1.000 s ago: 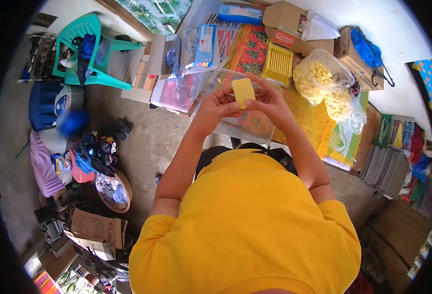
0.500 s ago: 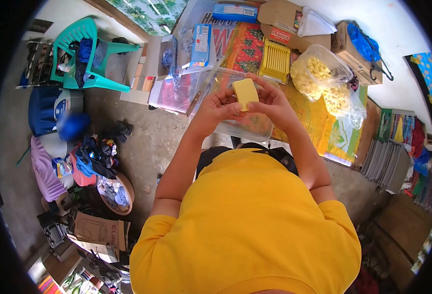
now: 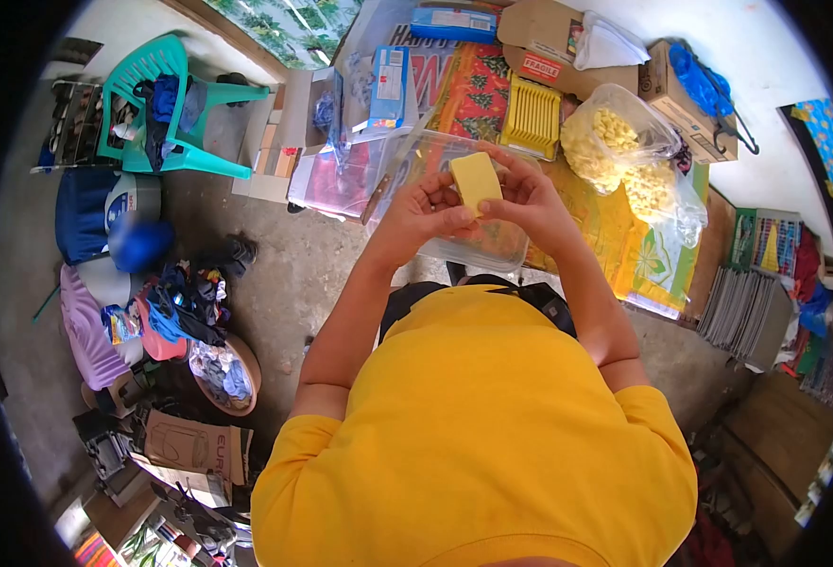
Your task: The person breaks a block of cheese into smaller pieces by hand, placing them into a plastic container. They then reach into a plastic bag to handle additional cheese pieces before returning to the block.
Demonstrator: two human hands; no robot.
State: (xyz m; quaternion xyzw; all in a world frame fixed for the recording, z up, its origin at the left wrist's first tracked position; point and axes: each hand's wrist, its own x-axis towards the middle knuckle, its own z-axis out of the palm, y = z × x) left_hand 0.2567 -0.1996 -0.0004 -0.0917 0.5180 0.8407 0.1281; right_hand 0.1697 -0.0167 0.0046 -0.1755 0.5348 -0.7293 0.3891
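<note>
Both hands hold a pale yellow rectangular block (image 3: 476,182), raised above a clear plastic tub (image 3: 492,253). My left hand (image 3: 426,215) grips its left side, thumb near the lower edge. On the right side, my right hand (image 3: 522,198) has its thumb against the block's lower corner and its fingers behind. The far fingertips are partly hidden. Beyond my right hand lies a yellow ridged tray (image 3: 532,118). Clear plastic bags of yellow pieces (image 3: 615,137) rest on the table to the right.
Blue boxes (image 3: 388,87) and an opened cardboard box (image 3: 539,38) stand at the table's back. A yellow patterned cloth (image 3: 596,222) covers its right part. Left on the floor are a green chair (image 3: 166,104), clothes and a basin (image 3: 244,373). Grey stacked sheets (image 3: 742,312) stand right.
The block has tilted slightly in my hands and shows a little more of its broad face. Both hands stay in nearly the same place.
</note>
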